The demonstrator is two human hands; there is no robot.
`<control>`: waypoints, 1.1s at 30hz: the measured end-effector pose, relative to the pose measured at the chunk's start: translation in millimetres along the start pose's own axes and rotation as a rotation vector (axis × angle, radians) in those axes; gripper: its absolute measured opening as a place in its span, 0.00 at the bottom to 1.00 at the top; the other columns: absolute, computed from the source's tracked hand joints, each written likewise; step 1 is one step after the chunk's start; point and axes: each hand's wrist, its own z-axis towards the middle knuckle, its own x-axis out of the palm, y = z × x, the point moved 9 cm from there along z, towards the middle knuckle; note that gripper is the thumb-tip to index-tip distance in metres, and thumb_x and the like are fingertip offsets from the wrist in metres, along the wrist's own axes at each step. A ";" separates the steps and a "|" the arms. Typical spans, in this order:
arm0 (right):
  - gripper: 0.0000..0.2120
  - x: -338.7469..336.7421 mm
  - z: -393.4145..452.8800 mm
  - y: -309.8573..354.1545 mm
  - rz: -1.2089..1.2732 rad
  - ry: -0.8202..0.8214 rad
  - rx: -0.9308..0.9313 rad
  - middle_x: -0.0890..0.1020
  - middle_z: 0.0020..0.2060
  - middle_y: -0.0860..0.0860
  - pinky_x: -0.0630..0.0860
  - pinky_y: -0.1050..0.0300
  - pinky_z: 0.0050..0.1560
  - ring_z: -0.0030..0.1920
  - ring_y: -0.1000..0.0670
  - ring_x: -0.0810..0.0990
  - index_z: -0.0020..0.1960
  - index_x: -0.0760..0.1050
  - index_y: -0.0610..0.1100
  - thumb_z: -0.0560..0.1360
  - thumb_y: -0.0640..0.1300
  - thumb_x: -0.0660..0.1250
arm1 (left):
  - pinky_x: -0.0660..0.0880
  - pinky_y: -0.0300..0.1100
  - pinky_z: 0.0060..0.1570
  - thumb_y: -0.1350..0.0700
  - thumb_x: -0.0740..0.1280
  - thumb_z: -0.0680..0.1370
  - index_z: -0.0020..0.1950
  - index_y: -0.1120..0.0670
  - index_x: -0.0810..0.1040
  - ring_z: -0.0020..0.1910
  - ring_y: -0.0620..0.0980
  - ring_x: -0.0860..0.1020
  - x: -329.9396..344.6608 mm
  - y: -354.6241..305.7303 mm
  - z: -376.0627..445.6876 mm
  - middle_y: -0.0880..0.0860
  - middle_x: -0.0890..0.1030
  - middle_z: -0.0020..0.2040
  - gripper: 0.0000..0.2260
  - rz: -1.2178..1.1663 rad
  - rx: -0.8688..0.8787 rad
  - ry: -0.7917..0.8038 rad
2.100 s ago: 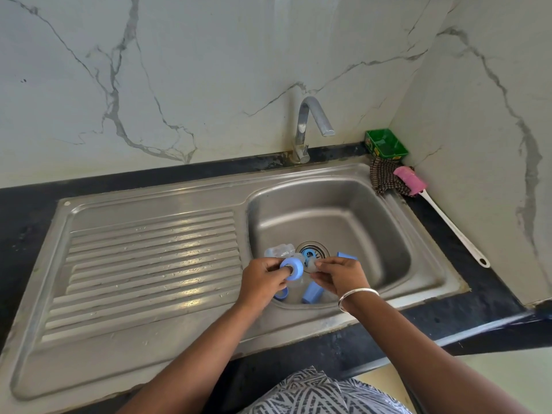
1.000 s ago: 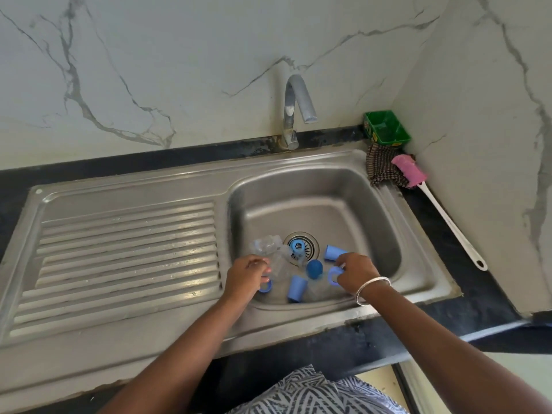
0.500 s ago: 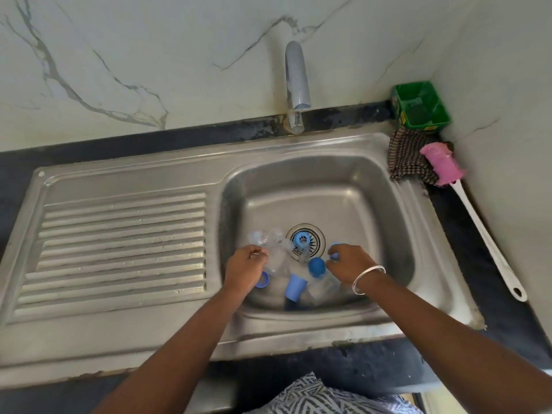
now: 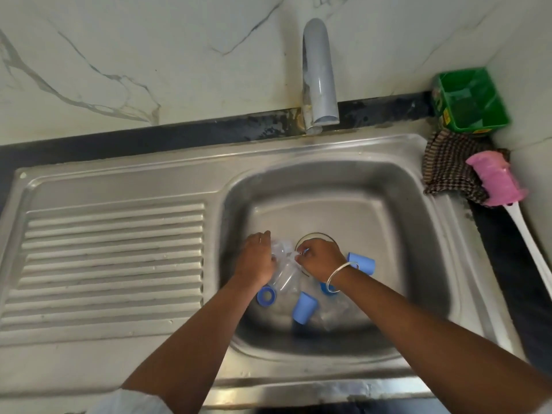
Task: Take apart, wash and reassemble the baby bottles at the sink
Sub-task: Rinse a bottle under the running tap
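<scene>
Both hands are down in the steel sink basin [image 4: 418, 234], over the drain. My left hand [image 4: 257, 259] grips the upper end of a clear baby bottle [image 4: 288, 277] that lies on the basin floor. My right hand [image 4: 321, 259], with a metal bangle on the wrist, pinches a small clear part at that bottle's top; the part is blurred. Loose pieces lie around: a blue cap [image 4: 363, 262] to the right, another blue cap [image 4: 304, 307] in front, a blue screw ring [image 4: 265, 295] under my left wrist. A second clear bottle [image 4: 333, 315] lies nearer the front wall.
The tap [image 4: 319, 76] stands behind the basin, with no water running. At the back right corner are a green tub [image 4: 472, 100], a checked cloth [image 4: 448, 168] and a pink bottle brush [image 4: 495, 180] with a long white handle. The ribbed drainboard [image 4: 113, 264] lies left.
The view tilted further down over the basin. My left hand moved up onto the clear bottle. My right hand left the blue pieces and came across to the bottle's top.
</scene>
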 end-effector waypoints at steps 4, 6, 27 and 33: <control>0.09 1.7 9.1 -5.6 0.085 -0.006 0.043 0.84 0.47 0.51 0.73 0.61 0.50 0.50 0.50 0.81 0.52 0.83 0.47 0.74 0.46 0.67 | 0.76 0.50 0.56 0.50 0.68 0.78 0.65 0.55 0.72 0.60 0.59 0.76 10.0 -2.8 13.7 0.57 0.76 0.60 0.18 0.087 0.024 0.028; 0.08 -2.7 8.6 -7.6 0.116 -0.024 0.060 0.84 0.45 0.51 0.76 0.58 0.50 0.47 0.50 0.81 0.49 0.83 0.47 0.74 0.44 0.66 | 0.76 0.49 0.53 0.50 0.69 0.77 0.63 0.55 0.72 0.58 0.59 0.77 13.4 -2.0 15.6 0.57 0.76 0.59 0.17 0.089 0.023 0.023; 0.06 -220.3 18.9 128.6 0.397 -0.551 -0.351 0.80 0.41 0.61 0.79 0.50 0.57 0.47 0.55 0.80 0.50 0.76 0.55 0.79 0.43 0.65 | 0.75 0.39 0.35 0.44 0.72 0.75 0.51 0.47 0.75 0.40 0.45 0.80 -116.8 -103.5 -7.1 0.46 0.81 0.43 0.11 -1.337 0.066 -0.216; 0.05 -224.9 36.2 130.2 0.292 -0.533 -0.357 0.83 0.37 0.43 0.81 0.41 0.51 0.42 0.39 0.82 0.41 0.80 0.46 0.75 0.42 0.68 | 0.78 0.43 0.37 0.52 0.69 0.79 0.53 0.52 0.75 0.43 0.50 0.80 -108.2 -109.3 -13.8 0.52 0.81 0.47 0.07 -1.551 -0.006 -0.123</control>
